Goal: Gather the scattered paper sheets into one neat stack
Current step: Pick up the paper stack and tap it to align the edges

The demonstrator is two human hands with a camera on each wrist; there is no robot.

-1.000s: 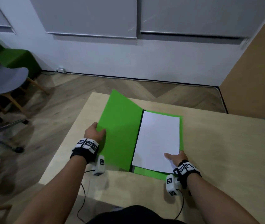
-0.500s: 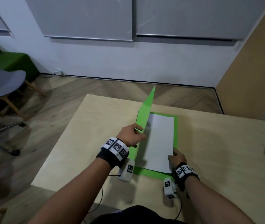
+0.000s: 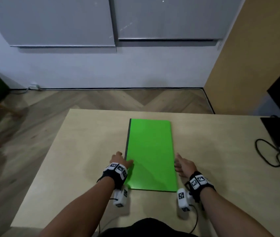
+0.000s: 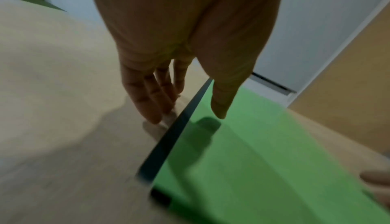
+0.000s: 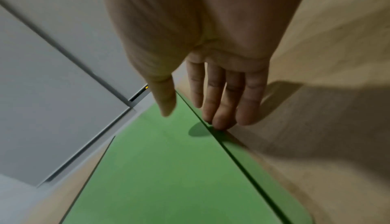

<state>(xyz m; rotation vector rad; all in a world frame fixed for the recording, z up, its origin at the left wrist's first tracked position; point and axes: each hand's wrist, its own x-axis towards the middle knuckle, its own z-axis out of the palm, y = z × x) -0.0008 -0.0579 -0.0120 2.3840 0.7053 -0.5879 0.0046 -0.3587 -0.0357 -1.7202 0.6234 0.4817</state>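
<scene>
Since the earlier frame, you have swung the green folder (image 3: pixel 150 154) cover shut over the paper sheets, now hidden inside. Both hands are relaxed, gripping nothing: left hand (image 3: pixel 118 159) at the black spine (image 4: pixel 168 144), right hand (image 3: pixel 184 164) at the right edge. Nudging either edge could skew the sheets.

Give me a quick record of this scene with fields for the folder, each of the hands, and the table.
folder: green folder, closed, flat on the table, dark spine on its left edge
left hand: left hand at the spine side, fingers straight
right hand: right hand at the folder's right edge, fingers straight
table: light wooden table
paper sheets: none visible
</scene>
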